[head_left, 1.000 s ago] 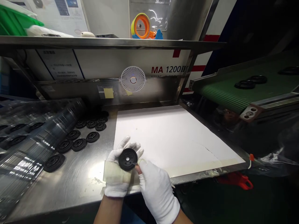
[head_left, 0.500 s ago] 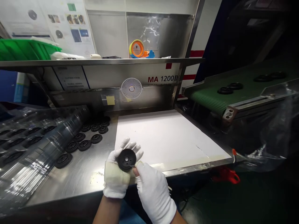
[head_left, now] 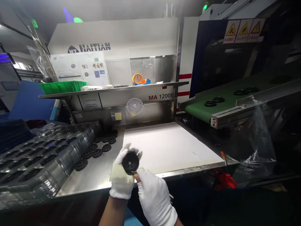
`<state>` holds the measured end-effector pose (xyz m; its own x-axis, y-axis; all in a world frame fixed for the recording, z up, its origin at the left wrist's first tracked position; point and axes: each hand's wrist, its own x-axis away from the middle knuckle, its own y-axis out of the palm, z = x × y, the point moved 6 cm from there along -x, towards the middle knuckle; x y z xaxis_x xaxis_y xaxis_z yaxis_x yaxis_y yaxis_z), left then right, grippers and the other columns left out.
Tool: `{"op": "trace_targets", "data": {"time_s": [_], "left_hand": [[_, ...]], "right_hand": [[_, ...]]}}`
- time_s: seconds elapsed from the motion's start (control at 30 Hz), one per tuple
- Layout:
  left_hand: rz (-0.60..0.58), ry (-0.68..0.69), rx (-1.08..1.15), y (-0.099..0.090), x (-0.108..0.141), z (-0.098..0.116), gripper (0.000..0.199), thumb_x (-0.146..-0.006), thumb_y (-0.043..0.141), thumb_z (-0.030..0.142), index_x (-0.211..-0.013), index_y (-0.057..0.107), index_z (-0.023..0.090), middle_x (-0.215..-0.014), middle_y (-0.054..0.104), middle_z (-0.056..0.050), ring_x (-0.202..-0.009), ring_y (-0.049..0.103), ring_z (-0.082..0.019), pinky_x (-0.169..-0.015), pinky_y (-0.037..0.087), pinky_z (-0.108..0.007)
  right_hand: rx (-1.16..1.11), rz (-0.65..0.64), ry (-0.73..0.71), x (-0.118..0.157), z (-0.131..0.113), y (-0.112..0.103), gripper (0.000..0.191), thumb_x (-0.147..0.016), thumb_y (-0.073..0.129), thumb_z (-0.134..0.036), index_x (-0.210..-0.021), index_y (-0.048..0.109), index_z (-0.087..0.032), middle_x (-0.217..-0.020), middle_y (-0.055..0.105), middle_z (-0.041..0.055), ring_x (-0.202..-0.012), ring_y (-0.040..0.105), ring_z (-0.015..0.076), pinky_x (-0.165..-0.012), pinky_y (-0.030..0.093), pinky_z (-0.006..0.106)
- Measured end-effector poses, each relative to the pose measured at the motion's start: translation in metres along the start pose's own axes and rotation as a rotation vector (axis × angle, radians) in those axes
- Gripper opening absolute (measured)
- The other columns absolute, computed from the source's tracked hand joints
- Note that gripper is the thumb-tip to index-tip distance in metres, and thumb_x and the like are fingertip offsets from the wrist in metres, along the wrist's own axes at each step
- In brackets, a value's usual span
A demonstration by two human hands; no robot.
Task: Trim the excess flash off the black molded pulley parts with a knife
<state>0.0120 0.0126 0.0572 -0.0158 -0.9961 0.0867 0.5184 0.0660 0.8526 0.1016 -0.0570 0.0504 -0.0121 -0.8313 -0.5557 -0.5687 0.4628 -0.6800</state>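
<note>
Along the left of the steel bench [head_left: 94, 180], clear plastic trays [head_left: 35, 166] lie stacked and fanned out, with black ribbed discs showing in their pockets. Just right of them, loose discs [head_left: 97, 153] sit flat on the steel in a cluster, and above, a green crate [head_left: 62, 87] rests on a metal shelf [head_left: 113, 89]. Nearer us, our left hand [head_left: 121, 180], in a white glove wrapped with cream tape, is cupped palm up, its fingers curled around the rim of one black ribbed disc [head_left: 130, 162] with a central hole, holding it just above the bench edge. Our right hand [head_left: 155, 197], also gloved, is nearly closed, pinching a thin metal pick [head_left: 134, 172] at the disc's lower rim; the pick is too small for us to see clearly. Both hands are beside the near left corner of a white sheet [head_left: 171, 147] lying on the bench. Behind it, a small white fan [head_left: 134, 106] is fixed to the machine panel. Farther right, black discs [head_left: 217, 99] lie on a green conveyor belt [head_left: 199, 110], with loose plastic film [head_left: 256, 147] hanging near it and a red object [head_left: 224, 181] below.
</note>
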Motion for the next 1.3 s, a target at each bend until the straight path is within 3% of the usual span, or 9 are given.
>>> {"op": "trace_targets", "data": {"time_s": [0.1,0.23,0.5,0.8,1.0,1.17,1.3], "left_hand": [[-0.030,-0.086,-0.044,0.003,0.008,0.004,0.035,-0.076,0.053,0.018,-0.110,0.060,0.011,-0.087,0.063,-0.013,-0.086,0.063,-0.027,-0.078,0.052,-0.051],[-0.039,-0.058,0.026,0.004,0.012,0.010,0.031,-0.073,0.054,0.015,-0.103,0.062,0.011,-0.073,0.057,-0.006,-0.070,0.060,-0.018,-0.076,0.053,-0.044],[0.009,-0.021,0.127,-0.004,-0.001,0.016,0.020,-0.075,0.058,0.016,-0.094,0.063,0.015,-0.076,0.057,-0.004,-0.072,0.059,-0.015,-0.079,0.053,-0.041],[0.073,-0.268,0.386,-0.026,-0.040,0.014,0.016,-0.078,0.057,0.006,-0.093,0.060,0.012,-0.076,0.059,-0.003,-0.073,0.060,-0.012,-0.086,0.052,-0.041],[0.112,-0.272,0.403,-0.032,-0.056,0.008,0.013,-0.080,0.055,0.008,-0.092,0.060,0.011,-0.078,0.058,-0.005,-0.075,0.060,-0.013,-0.086,0.052,-0.041],[0.122,-0.240,0.383,-0.026,-0.063,0.003,0.012,-0.079,0.060,0.012,-0.091,0.060,0.013,-0.077,0.056,-0.003,-0.073,0.059,-0.012,-0.085,0.052,-0.039],[0.165,-0.237,0.353,-0.024,-0.070,-0.003,0.013,-0.078,0.062,0.013,-0.090,0.061,0.015,-0.077,0.056,-0.002,-0.073,0.060,-0.013,-0.086,0.052,-0.040]], "right_hand": [[0.004,0.036,-0.002,-0.003,0.000,-0.009,0.028,-0.099,0.032,-0.033,-0.081,0.052,-0.024,-0.069,0.058,-0.0020,-0.058,0.053,0.0157,-0.056,0.023,0.028],[0.063,0.076,0.014,-0.008,-0.001,-0.016,0.029,-0.099,0.032,-0.036,-0.085,0.054,-0.024,-0.070,0.059,-0.0013,-0.058,0.054,0.0153,-0.055,0.024,0.028],[0.005,0.004,-0.023,-0.005,-0.018,0.005,0.027,-0.096,0.035,-0.033,-0.079,0.053,-0.024,-0.067,0.058,-0.0018,-0.055,0.053,0.0149,-0.053,0.025,0.027],[-0.226,0.004,0.199,-0.024,0.000,0.000,0.035,-0.097,0.035,-0.047,-0.079,0.054,-0.025,-0.067,0.056,-0.0021,-0.059,0.051,0.0145,-0.056,0.036,0.022],[-0.059,-0.043,0.250,-0.038,0.006,0.018,0.035,-0.096,0.035,-0.049,-0.077,0.054,-0.025,-0.067,0.057,-0.0025,-0.059,0.051,0.0143,-0.054,0.034,0.022],[0.140,-0.085,0.183,-0.048,0.009,0.034,0.033,-0.096,0.033,-0.045,-0.081,0.056,-0.027,-0.070,0.059,-0.0016,-0.060,0.053,0.0158,-0.054,0.030,0.024],[0.063,-0.168,0.135,-0.055,0.015,0.037,0.030,-0.094,0.038,-0.043,-0.078,0.057,-0.025,-0.069,0.059,-0.0011,-0.060,0.053,0.0159,-0.054,0.030,0.024]]}}
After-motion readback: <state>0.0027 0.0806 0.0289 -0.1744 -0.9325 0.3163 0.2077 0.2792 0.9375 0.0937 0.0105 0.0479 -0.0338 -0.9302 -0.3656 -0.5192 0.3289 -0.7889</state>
